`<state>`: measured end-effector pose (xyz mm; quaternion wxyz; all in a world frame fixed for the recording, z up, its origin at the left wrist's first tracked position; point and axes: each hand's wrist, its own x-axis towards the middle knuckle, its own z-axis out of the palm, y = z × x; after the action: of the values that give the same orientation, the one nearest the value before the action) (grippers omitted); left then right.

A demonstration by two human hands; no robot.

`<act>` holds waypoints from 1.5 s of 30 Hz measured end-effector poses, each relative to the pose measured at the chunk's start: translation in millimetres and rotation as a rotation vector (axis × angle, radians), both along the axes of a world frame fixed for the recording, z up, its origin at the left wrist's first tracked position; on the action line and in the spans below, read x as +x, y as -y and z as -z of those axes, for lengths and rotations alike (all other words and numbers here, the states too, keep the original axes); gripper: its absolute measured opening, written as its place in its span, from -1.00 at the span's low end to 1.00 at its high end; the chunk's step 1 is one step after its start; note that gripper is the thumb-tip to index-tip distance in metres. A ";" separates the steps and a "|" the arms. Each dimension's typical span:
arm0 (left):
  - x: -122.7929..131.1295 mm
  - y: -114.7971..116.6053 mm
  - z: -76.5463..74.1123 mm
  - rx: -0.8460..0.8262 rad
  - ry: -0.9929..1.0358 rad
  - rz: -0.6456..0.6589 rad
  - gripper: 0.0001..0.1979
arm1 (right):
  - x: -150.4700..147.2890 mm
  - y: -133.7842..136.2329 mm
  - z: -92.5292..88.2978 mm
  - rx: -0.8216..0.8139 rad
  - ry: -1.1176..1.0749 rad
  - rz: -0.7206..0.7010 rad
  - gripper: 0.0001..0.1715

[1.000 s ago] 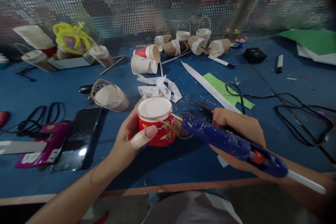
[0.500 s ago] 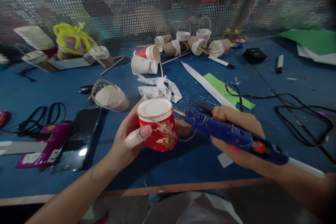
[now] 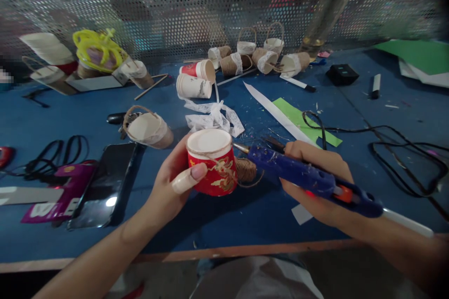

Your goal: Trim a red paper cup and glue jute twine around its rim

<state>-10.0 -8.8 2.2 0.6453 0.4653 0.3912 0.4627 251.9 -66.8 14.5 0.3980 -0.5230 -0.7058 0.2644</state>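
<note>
My left hand [image 3: 177, 177] grips a red paper cup [image 3: 218, 175] with a gold pattern, its white round end facing up and twine running around the edge there. A bandage covers the thumb, which presses on the cup's side. In my right hand [image 3: 315, 163] is a blue hot glue gun [image 3: 294, 170] with a white glue stick out of its back. Its metal nozzle points at the cup's upper right edge; whether they touch I cannot tell. Behind the cup lies a ball of brown twine [image 3: 246, 169], partly hidden.
White lace ribbon [image 3: 213, 117] lies beyond the cup. A twine-handled paper cup [image 3: 149, 130], a phone [image 3: 105, 187] and a purple glue gun [image 3: 66, 187] are at left. Small twine-wrapped baskets [image 3: 264, 60] stand by the mesh panel [image 3: 168, 9]. A black cord [image 3: 393, 145] trails at right.
The red cup has shifted and tilted slightly in my left hand. The glue gun stays near its edge, almost unmoved.
</note>
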 end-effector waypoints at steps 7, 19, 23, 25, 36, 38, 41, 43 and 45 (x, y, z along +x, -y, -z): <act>-2.6 -1.2 5.3 0.105 -0.053 0.096 -0.48 | -13.0 -3.6 2.6 0.097 -0.246 0.064 -0.67; 3.8 4.6 -1.9 0.291 -0.258 0.091 -0.43 | -32.2 -1.3 13.2 -0.207 -0.496 -0.064 -0.54; 7.0 4.4 -4.1 0.321 -0.299 0.081 -0.41 | -34.3 -2.1 11.7 -0.204 -0.497 0.008 -0.57; 8.0 4.1 -4.4 0.319 -0.301 0.079 -0.42 | -34.7 -2.0 8.2 -0.234 -0.517 -0.007 -0.66; 4.1 3.3 -3.6 0.296 -0.310 0.124 -0.44 | -27.1 -1.9 -1.7 -0.250 -0.439 0.032 -0.86; 4.1 3.6 -3.9 0.263 -0.302 0.147 -0.47 | -25.5 -1.8 -2.2 -0.245 -0.420 0.035 -0.84; 3.8 3.8 -2.7 0.219 -0.266 0.187 -0.52 | -24.0 -2.1 -3.3 -0.242 -0.381 0.029 -0.85; 2.8 3.7 -0.7 0.203 -0.239 0.209 -0.55 | -24.0 -3.7 -3.1 -0.238 -0.368 0.033 -0.86; 1.3 3.6 1.8 0.189 -0.225 0.223 -0.57 | -24.7 -6.6 -2.1 -0.210 -0.354 0.056 -0.85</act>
<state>-8.7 -12.4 0.4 0.5982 0.6131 0.3618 0.3680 227.2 -60.1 16.7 0.4665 -0.5264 -0.5785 0.4131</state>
